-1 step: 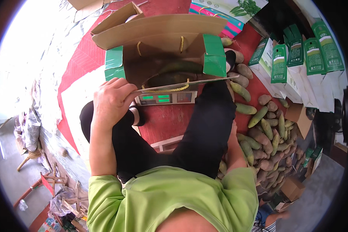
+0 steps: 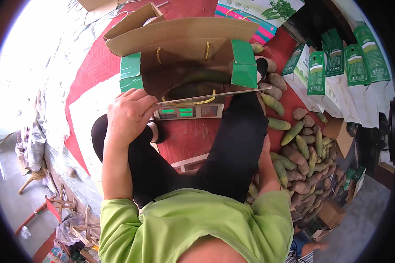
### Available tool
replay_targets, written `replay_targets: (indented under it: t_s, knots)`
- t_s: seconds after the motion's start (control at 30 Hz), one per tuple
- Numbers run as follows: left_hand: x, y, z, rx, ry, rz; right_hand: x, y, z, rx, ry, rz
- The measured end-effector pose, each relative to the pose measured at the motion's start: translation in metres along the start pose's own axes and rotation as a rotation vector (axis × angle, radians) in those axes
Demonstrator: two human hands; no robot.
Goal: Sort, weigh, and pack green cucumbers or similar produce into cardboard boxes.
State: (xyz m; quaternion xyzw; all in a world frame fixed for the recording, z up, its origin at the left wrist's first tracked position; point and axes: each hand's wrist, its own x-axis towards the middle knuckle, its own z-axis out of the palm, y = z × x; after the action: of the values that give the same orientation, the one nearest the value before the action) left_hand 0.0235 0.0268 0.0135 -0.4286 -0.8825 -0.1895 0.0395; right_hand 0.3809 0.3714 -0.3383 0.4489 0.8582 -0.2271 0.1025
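Note:
My left hand [image 2: 131, 115] grips the left end of the near flap [image 2: 237, 93] of an open cardboard carton [image 2: 186, 48], brown inside with green end flaps. Yellow rope handles [image 2: 193, 102] hang on its near and far sides. Inside the carton lie long dark-green vegetables [image 2: 204, 77], partly in shadow. Under it stands a digital scale [image 2: 190, 112] with lit green displays. My right arm [image 2: 268, 171] reaches down beside my right leg, next to a heap of green and reddish-brown root vegetables [image 2: 303, 163]. My right knee hides most of that hand, and its fingers do not show.
Several green-and-white cartons [image 2: 333, 74] stand at the right. A printed box [image 2: 261, 12] and a smaller open brown carton [image 2: 134, 22] lie beyond the carton. Loose roots [image 2: 273, 103] lie by my right foot. Wooden stools [image 2: 81, 228] are at lower left, and another person's arm [image 2: 314, 246] shows at lower right.

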Motion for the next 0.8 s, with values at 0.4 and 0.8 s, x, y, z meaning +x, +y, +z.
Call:
replay_targets:
  t_s: [0.4,0.8]
  knots:
    - [-0.009,-0.006,-0.001,-0.001,-0.033,0.082,-0.014,-0.204,-0.273,0.961,0.172,-0.337]
    - [-0.01,-0.007,0.001,-0.002,-0.054,0.042,-0.013,-0.417,-0.284,0.192,-0.242,-1.041]
